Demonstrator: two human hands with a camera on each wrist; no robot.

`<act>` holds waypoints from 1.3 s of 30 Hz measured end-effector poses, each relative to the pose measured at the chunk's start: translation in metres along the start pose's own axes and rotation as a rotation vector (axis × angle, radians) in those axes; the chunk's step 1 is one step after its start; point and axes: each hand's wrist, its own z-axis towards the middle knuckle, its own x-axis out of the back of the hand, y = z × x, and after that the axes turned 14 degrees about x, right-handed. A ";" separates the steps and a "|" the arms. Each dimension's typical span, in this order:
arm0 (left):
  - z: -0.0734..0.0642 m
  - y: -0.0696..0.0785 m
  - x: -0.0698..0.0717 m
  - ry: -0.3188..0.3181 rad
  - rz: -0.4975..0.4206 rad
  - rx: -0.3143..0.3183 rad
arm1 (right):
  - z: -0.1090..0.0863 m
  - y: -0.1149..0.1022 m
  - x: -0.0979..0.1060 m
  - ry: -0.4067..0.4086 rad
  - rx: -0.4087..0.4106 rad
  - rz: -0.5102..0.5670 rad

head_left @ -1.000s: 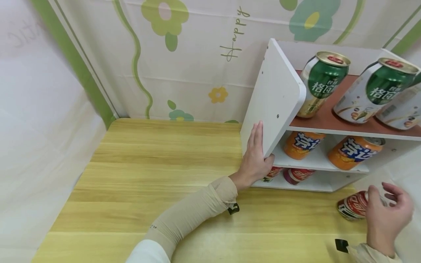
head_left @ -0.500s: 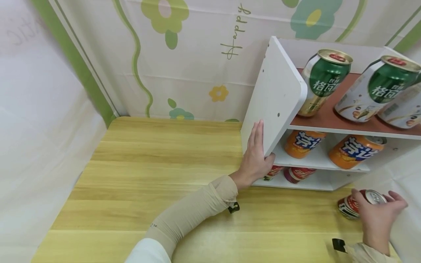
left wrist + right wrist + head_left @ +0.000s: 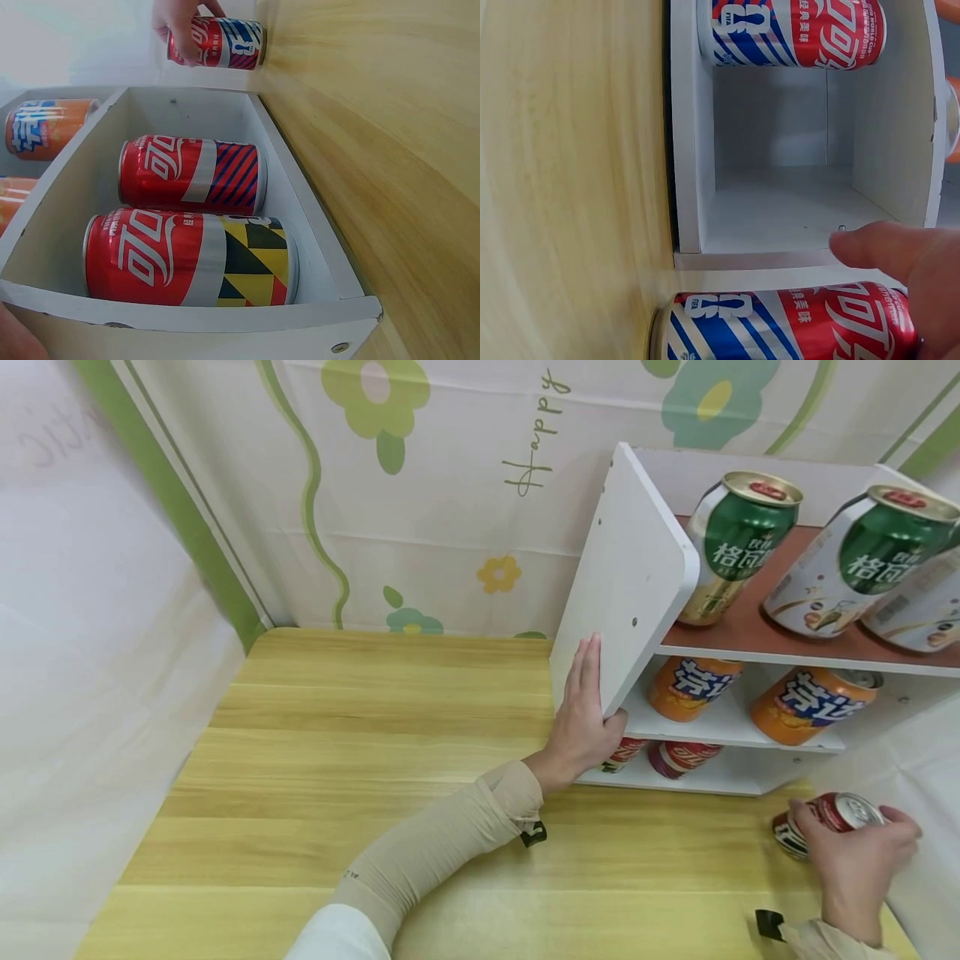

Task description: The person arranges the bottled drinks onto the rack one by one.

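In the head view, my left hand (image 3: 583,731) rests against the outer side panel of a white shelf (image 3: 626,577). Its fingers lie straight along the panel and its thumb is at the front edge. At the lower right, my right hand (image 3: 858,864) holds a red cola can (image 3: 828,812) from above, thumb on one side and fingers on the other. The can stands at the table's right side, just beside the shelf, its base at the tabletop. The left wrist view shows that can (image 3: 225,43) past two more cola cans (image 3: 187,172) in the bottom compartment.
Two orange soda cans (image 3: 693,689) stand on the middle level. Several green-and-white cans (image 3: 742,547) stand on the reddish top level. The right wrist view shows bare space (image 3: 780,214) in the bottom compartment, beside a cola can (image 3: 802,30). Wooden tabletop (image 3: 375,718) extends left.
My right hand has come left and down over the cola can, its fingers closing around it. The can has barely shifted. My left hand stays on the shelf panel.
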 end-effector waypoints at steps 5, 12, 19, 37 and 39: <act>0.001 0.000 0.000 0.002 -0.002 0.002 | 0.000 0.001 0.002 -0.031 0.032 -0.112; 0.000 0.001 -0.001 -0.007 0.004 0.011 | 0.004 0.007 0.007 -0.052 0.022 -0.101; -0.001 0.001 0.000 -0.017 0.006 0.014 | 0.003 0.008 0.009 -0.026 0.066 -0.082; 0.000 -0.001 0.001 -0.009 0.002 0.000 | -0.003 -0.013 -0.001 -0.014 0.211 0.210; 0.001 -0.001 0.001 -0.008 0.004 -0.001 | -0.003 -0.014 -0.003 -0.012 0.239 0.220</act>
